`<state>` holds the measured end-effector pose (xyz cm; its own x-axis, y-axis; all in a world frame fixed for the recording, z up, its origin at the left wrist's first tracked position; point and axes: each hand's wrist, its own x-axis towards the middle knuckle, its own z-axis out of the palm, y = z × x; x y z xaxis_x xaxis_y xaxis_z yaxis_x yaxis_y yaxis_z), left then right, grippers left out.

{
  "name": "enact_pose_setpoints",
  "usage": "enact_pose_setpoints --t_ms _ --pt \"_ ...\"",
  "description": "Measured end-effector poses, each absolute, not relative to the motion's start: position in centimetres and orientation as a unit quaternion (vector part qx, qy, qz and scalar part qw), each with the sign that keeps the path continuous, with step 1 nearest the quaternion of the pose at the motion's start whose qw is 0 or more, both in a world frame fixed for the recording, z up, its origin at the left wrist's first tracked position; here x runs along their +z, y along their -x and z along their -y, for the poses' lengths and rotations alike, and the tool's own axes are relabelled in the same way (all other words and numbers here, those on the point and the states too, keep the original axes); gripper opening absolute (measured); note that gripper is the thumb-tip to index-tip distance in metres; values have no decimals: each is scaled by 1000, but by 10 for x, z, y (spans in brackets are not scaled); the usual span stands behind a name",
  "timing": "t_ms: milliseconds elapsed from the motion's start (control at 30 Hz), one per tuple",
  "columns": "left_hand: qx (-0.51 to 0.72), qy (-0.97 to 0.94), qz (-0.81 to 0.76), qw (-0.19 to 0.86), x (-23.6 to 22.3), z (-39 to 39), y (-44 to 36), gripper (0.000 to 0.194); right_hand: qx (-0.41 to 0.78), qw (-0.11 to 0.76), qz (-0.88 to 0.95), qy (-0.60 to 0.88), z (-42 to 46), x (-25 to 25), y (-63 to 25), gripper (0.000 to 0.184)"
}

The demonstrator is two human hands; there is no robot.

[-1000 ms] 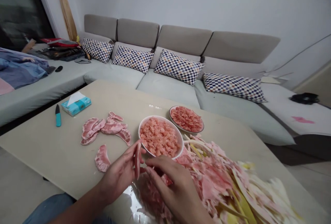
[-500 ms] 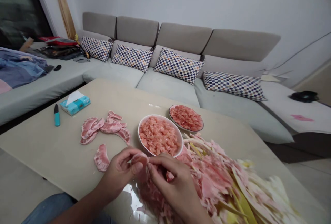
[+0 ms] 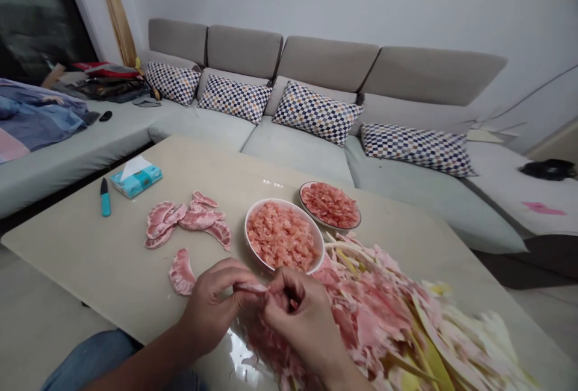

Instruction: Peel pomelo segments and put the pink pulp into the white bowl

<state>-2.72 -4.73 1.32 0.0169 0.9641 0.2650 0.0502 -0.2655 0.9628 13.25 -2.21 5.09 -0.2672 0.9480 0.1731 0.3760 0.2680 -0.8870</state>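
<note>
Between my hands is a pink pomelo segment (image 3: 250, 287), seen nearly edge-on. My left hand (image 3: 215, 306) is closed on its left end, thumb below and fingers above. My right hand (image 3: 303, 312) pinches at its right end, with the fingertips partly hiding what they grip. Just beyond the hands stands a white bowl (image 3: 247, 245) full of pulled pomelo flesh (image 3: 282, 234). To the right lies a large heap of pomelo peel and membrane (image 3: 374, 306). One loose pomelo segment (image 3: 181, 272) rests left of my left hand, and several more segments (image 3: 198, 217) lie behind it.
A dark-rimmed plate (image 3: 360, 222) of redder flesh stands behind the bowl. On the table's left are a tissue pack (image 3: 138, 180) and a small knife (image 3: 105, 198) with a turquoise handle. A sofa (image 3: 298, 147) with checked cushions runs along the back.
The segment in my hands has turned from showing its broad face to nearly edge-on. My right fingers have curled in closer. The view has shifted slightly, moving the scene rightward.
</note>
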Motion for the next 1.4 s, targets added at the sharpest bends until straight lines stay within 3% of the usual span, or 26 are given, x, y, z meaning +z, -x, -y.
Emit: enact_pose_setpoints --t_ms 267,700,867,1000,1133,1400 --pt "620 -590 -366 366 5 51 24 16 512 391 600 474 24 50 -126 19" --pt "586 -658 -340 328 17 64 27 20 499 383 632 454 37 56 -128 15" --pt "595 -623 -313 399 20 70 28 7 380 457 661 457 17 53 -143 9" --pt "596 -495 -279 567 22 68 28 21 301 522 626 495 -4 64 -171 10" --pt "572 -241 -271 736 20 54 28 18 373 414 715 423 4 69 -173 11" --pt "547 -133 -205 800 11 46 27 15 352 301 789 405 30 70 -154 31"
